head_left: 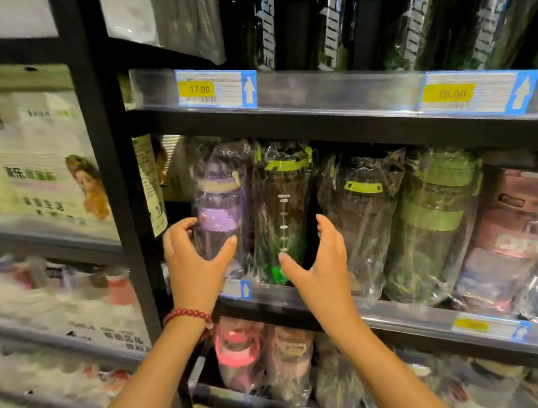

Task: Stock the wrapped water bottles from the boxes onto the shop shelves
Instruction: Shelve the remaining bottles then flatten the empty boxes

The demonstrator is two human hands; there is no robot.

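Both hands are raised to the middle shelf (303, 295). The left hand (194, 264) curls round the purple bottle (219, 205), fingers at its left side, thumb across its front. The right hand (320, 258) is spread, fingers straight along the right side of the dark bottle (281, 209), thumb at its lower front; no grip is shown. Both wrapped bottles stand upright at the shelf's left end, touching each other. At 3 o'clock from them stand a green-banded bottle (361, 214) and a green bottle (435, 219). A red bead bracelet (188, 315) circles the left wrist. Price tags (215, 88) sit at 12 o'clock.
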